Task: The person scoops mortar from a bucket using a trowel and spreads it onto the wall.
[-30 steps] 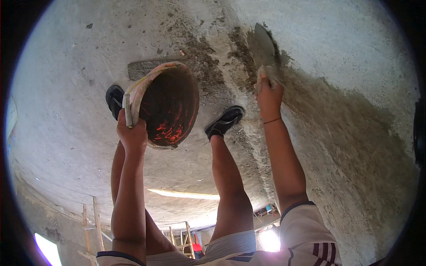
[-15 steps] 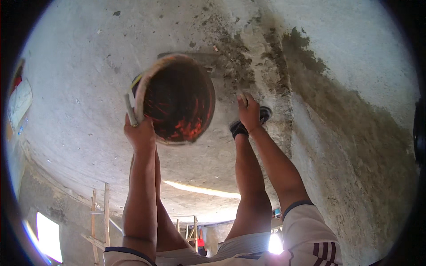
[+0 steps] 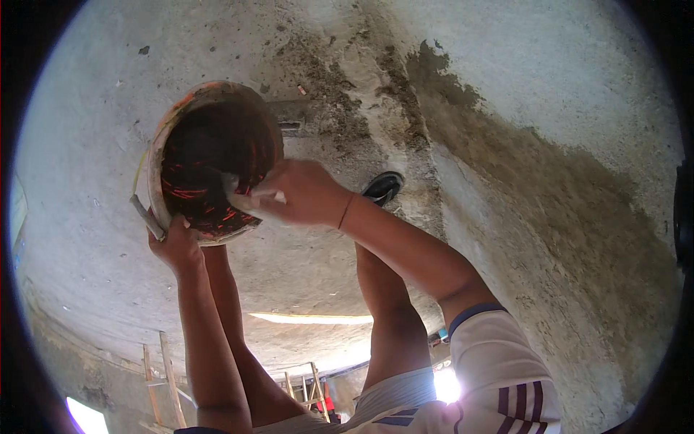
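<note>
A round, deep bucket (image 3: 154, 181), tipped so that its mouth faces me, has a dark inside streaked with orange-red. My left hand (image 3: 177, 246) grips its lower left rim, beside the bucket's pale handle grip (image 3: 147, 217). My right hand (image 3: 303, 194) is closed around a small trowel (image 3: 244, 201) with a pale handle; its working end reaches into the bucket mouth and is blurred. Whatever lies deep in the bucket is too dark to make out.
Rough concrete floor (image 3: 311, 260) spreads below, with dark wet crumbs (image 3: 325, 94) near a wall (image 3: 549, 217) on the right that has a damp band. My foot in a dark sandal (image 3: 383, 188) stands near that wall. Wooden poles (image 3: 172, 376) stand behind.
The bucket has shifted left in view with my left hand still on its rim. My right hand has swung left from beside my foot to the bucket, bringing the trowel into its mouth.
</note>
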The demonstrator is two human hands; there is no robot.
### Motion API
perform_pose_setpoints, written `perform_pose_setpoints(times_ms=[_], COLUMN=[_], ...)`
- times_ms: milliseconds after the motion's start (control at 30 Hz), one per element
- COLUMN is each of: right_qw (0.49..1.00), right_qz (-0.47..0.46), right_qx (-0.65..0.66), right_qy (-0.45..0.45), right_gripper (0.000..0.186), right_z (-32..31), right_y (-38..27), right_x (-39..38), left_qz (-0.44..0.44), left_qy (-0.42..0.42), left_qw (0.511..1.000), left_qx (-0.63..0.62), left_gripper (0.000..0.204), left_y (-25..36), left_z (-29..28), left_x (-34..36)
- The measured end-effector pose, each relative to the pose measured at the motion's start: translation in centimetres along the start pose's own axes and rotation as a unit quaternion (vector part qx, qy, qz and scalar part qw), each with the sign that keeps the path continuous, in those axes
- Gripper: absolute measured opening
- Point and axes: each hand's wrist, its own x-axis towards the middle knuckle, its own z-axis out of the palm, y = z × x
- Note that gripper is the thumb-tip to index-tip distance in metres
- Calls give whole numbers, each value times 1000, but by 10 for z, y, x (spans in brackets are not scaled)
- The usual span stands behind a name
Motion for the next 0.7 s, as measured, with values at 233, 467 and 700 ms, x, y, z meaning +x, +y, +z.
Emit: perform_pose_setpoints(times_ms=[233, 467, 700], right_qw=[886, 928, 940], right_qz=[353, -5, 227], right_qx=[73, -300, -195], right_qy=[292, 220, -161], right_gripper=[34, 34, 34], right_z=[17, 110, 98], right_y=[112, 136, 160], right_x=[42, 86, 121], left_qz=[-11, -58, -56], left_qy=[35, 153, 103], left_qw=[998, 981, 991], left_qx=[-51, -107, -69], left_gripper=[56, 39, 38], left_y=[3, 16, -4], left_z=[-15, -21, -43], left_x=[17, 30, 49])
